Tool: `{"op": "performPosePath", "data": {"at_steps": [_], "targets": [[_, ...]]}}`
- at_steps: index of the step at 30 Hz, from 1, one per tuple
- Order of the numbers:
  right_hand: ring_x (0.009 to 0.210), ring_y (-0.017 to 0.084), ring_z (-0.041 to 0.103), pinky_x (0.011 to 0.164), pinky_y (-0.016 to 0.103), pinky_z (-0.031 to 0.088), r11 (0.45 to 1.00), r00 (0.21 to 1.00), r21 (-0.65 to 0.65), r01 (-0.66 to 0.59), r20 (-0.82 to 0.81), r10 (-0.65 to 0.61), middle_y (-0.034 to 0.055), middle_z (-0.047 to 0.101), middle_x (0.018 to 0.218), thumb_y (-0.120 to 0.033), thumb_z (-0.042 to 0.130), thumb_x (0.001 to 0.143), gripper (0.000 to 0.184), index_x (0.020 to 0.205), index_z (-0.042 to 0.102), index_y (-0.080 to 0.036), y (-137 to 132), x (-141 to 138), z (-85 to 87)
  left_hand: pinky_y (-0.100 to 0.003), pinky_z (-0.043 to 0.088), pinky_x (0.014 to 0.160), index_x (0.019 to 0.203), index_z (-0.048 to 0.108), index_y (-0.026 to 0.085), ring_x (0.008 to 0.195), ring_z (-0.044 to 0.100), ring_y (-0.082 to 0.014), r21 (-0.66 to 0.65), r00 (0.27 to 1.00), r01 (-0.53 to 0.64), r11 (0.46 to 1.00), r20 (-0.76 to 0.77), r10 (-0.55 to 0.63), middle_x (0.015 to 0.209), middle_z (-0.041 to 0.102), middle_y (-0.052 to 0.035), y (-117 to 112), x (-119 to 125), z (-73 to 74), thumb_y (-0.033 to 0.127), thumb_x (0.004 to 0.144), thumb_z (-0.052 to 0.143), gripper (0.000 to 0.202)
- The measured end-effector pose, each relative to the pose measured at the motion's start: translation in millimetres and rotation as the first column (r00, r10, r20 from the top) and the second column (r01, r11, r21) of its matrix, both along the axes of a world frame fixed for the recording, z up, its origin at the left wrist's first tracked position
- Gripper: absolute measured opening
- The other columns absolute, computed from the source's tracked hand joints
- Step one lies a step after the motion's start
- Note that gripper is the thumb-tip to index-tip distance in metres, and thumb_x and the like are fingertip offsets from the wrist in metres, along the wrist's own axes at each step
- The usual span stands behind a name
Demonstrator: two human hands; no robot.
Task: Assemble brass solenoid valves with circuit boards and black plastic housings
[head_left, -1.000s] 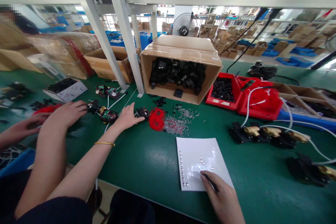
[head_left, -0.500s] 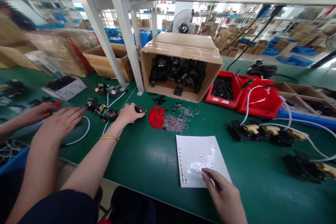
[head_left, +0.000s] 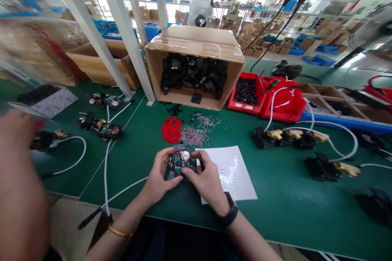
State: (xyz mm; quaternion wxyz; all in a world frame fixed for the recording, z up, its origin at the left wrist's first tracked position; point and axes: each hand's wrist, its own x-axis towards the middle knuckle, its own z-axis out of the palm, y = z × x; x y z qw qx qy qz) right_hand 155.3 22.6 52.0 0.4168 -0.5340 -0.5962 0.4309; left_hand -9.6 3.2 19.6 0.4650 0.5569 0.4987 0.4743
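Note:
My left hand [head_left: 162, 173] grips the side of a small black housing [head_left: 183, 159] with an open face, showing a green circuit board and a round silvery disc. A white cable [head_left: 127, 191] runs from near this hand toward the table's front edge. My right hand [head_left: 208, 177] has its thumb on the housing's lower right and keeps a slim black pen-like tool [head_left: 200, 161] tucked in its fingers. Beside and partly beneath that hand lies a white sheet [head_left: 237, 173] with several small shiny round pieces on it.
Red wire rings [head_left: 171, 129] and a pile of small pins [head_left: 196, 134] lie ahead. Behind stands a carton [head_left: 196, 38] of black parts, with a red bin [head_left: 245, 108] alongside. Brass-fitted units [head_left: 294, 133] sit right. Another person's arm [head_left: 21, 183] reaches in at left.
My left hand has brought the housing from the left to the front middle. My right hand has left the sheet's shiny pieces and moved left onto the housing. The view has shifted right.

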Motion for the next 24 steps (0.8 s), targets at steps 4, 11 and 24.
{"op": "performPosePath", "data": {"at_steps": [4, 11, 24], "targets": [[0.062, 0.015, 0.055, 0.058, 0.025, 0.044, 0.997, 0.998, 0.047, 0.057, 0.023, -0.058, 0.0011, 0.063, 0.076, -0.027, 0.059, 0.08, 0.008, 0.081, 0.058, -0.019, -10.3, -5.2, -16.8, -0.045, 0.031, 0.108, 0.129, 0.034, 0.022, 0.128, 0.039, -0.0288, 0.005, 0.995, 0.024, 1.0, -0.1, -0.024, 0.137, 0.039, -0.014, -8.0, 19.0, -23.3, 0.038, 0.078, 0.063, 0.061], [0.084, 0.02, 0.061, 0.075, 0.031, 0.047, 0.996, 0.997, 0.051, -0.071, -0.019, 0.072, 0.0051, 0.067, 0.094, -0.028, 0.055, 0.084, 0.016, 0.094, 0.064, -0.02, -21.0, 20.8, -24.3, -0.044, 0.036, 0.104, 0.122, 0.043, 0.024, 0.121, 0.046, -0.0297, -0.027, 0.999, 0.034, 0.999, -0.037, -0.035, 0.127, 0.047, -0.0097, 5.9, 22.5, -21.3, 0.043, 0.068, 0.071, 0.064], [0.04, 0.01, 0.052, 0.038, 0.02, 0.041, 0.884, 0.819, -0.411, 0.221, -0.415, -0.398, -0.0003, 0.06, 0.053, -0.064, 0.048, 0.08, 0.049, 0.075, 0.057, -0.017, -12.9, 52.6, -51.3, -0.041, 0.04, 0.098, 0.105, 0.06, 0.02, 0.118, 0.046, -0.032, -0.206, 0.742, 0.577, 0.79, -0.273, -0.613, 0.136, 0.042, -0.0107, 17.0, 17.6, 21.3, 0.05, 0.055, 0.076, 0.06]]}}
